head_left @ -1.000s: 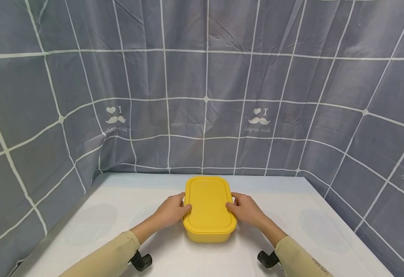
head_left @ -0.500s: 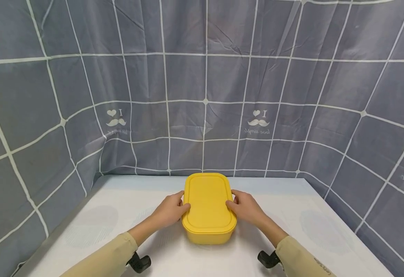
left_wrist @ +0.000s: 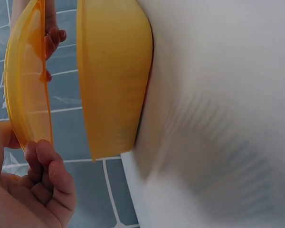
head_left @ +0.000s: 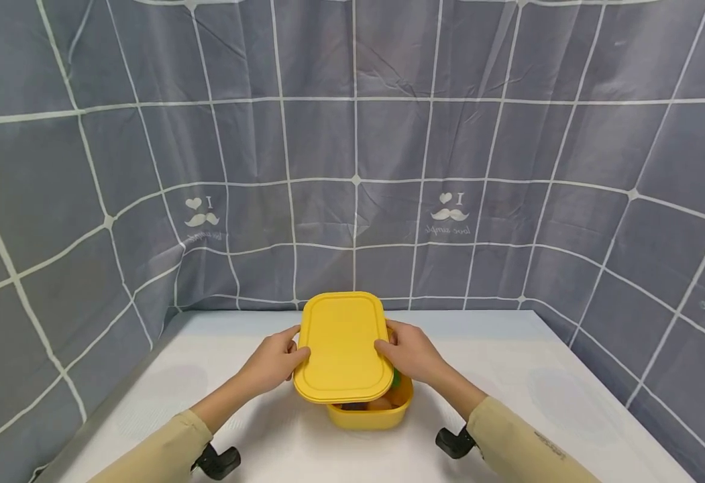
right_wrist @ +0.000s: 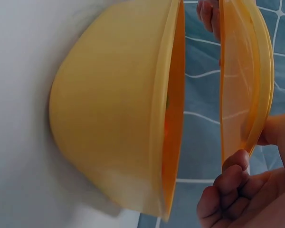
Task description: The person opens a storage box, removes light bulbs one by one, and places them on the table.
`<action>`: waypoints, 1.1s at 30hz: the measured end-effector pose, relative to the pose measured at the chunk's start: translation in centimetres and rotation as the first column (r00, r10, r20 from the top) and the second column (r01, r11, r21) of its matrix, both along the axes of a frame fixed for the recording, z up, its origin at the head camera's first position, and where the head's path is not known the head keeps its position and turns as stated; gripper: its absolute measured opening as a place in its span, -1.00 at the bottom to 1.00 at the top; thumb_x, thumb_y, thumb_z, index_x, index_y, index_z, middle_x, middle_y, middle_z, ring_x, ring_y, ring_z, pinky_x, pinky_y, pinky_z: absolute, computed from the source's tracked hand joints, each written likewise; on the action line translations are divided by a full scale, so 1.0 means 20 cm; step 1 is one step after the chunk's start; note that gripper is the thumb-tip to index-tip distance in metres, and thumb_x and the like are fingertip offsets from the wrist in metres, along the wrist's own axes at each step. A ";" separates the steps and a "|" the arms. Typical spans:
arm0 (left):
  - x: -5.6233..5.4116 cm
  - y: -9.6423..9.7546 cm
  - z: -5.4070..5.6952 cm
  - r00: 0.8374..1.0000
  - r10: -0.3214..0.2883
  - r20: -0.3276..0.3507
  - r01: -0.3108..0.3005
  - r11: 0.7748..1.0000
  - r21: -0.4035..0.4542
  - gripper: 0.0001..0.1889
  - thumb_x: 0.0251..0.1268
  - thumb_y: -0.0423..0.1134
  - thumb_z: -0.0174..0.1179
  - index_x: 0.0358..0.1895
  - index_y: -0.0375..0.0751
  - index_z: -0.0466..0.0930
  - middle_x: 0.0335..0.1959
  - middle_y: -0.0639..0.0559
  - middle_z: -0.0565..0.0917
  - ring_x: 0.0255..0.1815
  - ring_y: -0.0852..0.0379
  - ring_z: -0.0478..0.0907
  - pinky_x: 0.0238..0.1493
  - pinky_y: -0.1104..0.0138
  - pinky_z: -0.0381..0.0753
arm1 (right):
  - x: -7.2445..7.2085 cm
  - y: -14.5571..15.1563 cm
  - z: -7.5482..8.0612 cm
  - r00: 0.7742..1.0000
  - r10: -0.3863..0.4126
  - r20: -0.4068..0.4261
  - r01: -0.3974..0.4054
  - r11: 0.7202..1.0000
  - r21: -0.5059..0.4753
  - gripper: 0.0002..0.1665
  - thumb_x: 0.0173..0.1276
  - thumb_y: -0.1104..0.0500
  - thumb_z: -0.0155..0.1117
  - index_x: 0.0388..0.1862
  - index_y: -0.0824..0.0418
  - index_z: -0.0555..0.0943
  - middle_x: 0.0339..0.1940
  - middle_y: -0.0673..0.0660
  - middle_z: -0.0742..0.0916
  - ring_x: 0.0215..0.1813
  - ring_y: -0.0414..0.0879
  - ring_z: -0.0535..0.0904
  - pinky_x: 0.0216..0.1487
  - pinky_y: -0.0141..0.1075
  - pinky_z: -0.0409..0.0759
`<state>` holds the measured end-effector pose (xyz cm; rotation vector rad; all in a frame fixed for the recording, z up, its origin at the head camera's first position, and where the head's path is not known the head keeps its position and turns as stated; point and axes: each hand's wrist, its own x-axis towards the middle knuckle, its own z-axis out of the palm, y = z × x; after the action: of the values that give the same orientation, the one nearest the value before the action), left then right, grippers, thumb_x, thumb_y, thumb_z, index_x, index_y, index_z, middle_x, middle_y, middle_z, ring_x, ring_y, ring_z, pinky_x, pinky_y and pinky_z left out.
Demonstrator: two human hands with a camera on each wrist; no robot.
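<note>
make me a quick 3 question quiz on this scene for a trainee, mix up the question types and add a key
1. Multiple choice: which hand grips the yellow lid? A: the left alone; B: the right alone; C: both
2. Fill in: in the head view, the lid lies off-centre over the yellow box, toward the person's ____.
3. True or false: the lid is pressed tight all round the box's rim.

Key
1. C: the left hand and right hand each hold one edge.
2. left
3. False: both wrist views show a gap between lid and box.
</note>
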<state>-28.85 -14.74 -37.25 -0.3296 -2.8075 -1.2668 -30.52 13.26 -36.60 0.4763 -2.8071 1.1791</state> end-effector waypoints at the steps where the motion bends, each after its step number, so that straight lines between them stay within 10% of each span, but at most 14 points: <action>1: 0.01 -0.01 0.01 1.000 0.003 -0.002 -0.003 1.000 0.006 -0.33 0.42 -0.19 0.15 0.53 -0.31 0.22 -0.63 0.01 0.47 -0.68 0.12 0.38 -0.63 0.36 0.29 | 0.00 -0.01 0.00 1.000 0.008 0.002 -0.008 1.000 -0.004 -0.43 0.47 0.03 0.19 0.41 0.15 0.48 -0.64 0.03 0.47 -0.63 -0.12 0.42 -0.54 -0.31 0.42; 26: 0.04 -0.34 0.05 0.998 0.051 0.044 -0.053 0.997 0.048 -0.32 0.44 -0.17 0.13 0.52 -0.37 0.19 -0.52 -0.04 0.47 -0.60 0.09 0.42 -0.56 0.34 0.45 | -0.02 -0.34 0.00 0.997 0.029 0.072 -0.016 0.983 -0.180 -0.36 0.48 -0.08 0.18 0.45 0.15 0.46 -0.60 0.04 0.56 -0.68 -0.15 0.37 -0.62 -0.38 0.34; 33: 0.06 -0.45 0.05 0.998 0.040 0.044 -0.043 0.998 0.051 -0.29 0.45 -0.15 0.14 0.53 -0.41 0.15 -0.49 -0.04 0.48 -0.59 0.09 0.44 -0.55 0.33 0.48 | -0.04 -0.45 0.00 0.990 0.063 0.123 -0.034 0.973 -0.229 -0.32 0.49 -0.11 0.16 0.48 0.19 0.42 -0.48 0.03 0.69 -0.49 -0.02 0.65 -0.43 -0.36 0.56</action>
<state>-27.58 -23.79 -36.17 -0.2431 -2.7956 -1.3508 -31.35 4.30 -36.57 0.4686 -2.7288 1.5713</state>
